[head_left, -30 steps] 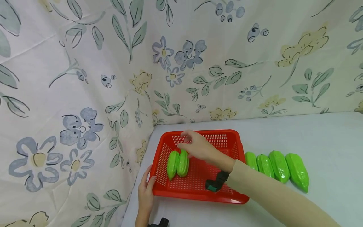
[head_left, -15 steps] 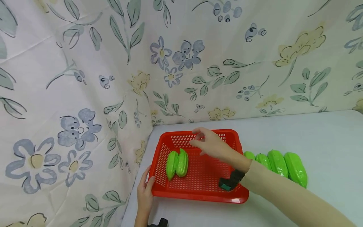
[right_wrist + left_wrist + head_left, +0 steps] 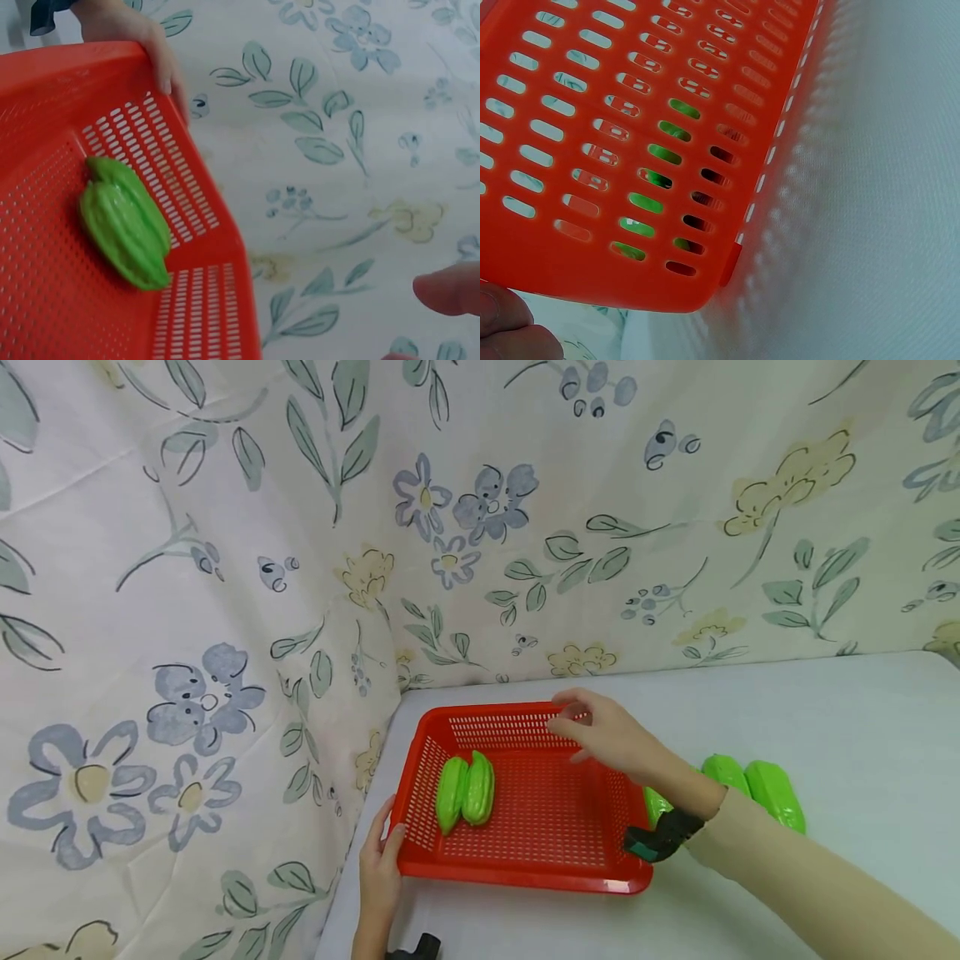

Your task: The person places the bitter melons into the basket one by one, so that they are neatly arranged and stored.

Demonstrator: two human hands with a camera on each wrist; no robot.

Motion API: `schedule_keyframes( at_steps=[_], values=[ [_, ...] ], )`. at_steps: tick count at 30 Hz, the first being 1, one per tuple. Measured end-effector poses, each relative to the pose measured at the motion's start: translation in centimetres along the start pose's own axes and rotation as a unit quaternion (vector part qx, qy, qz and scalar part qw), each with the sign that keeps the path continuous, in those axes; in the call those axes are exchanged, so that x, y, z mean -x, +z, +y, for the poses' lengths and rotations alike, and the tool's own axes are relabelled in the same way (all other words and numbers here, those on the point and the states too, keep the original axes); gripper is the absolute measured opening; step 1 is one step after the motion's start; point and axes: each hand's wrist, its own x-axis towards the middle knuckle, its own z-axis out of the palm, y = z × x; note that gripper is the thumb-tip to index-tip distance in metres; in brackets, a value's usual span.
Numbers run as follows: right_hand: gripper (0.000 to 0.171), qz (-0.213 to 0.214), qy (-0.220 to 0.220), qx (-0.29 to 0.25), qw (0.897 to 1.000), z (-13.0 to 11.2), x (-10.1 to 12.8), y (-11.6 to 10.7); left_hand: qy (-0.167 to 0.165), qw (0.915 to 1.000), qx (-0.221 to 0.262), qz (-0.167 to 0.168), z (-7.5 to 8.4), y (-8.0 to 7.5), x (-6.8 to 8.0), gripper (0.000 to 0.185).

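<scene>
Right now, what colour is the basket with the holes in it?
The basket is bright red, seen best in the head view.

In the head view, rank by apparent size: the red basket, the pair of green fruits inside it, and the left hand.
1. Red basket, clearly largest.
2. Pair of green fruits and left hand: these look about alike, and the hand is nearer the camera, so no ranking between them.
</scene>
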Motion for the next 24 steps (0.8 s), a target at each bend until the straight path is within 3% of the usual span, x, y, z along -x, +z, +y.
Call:
schedule_keyframes(
  at_steps=[15,24],
  values=[
    [0.063,0.023,0.0,0.005,1.0,1.7,2.6,-4.3,-0.006,1.0,0.005,-0.001,0.2,-0.1,0.0,0.049],
    [0.058,0.047,-0.002,0.004,0.999,3.1,4.1,-7.6,0.007,1.0,0.004,-0.001,0.0,0.0,0.0,0.048]
  ],
)
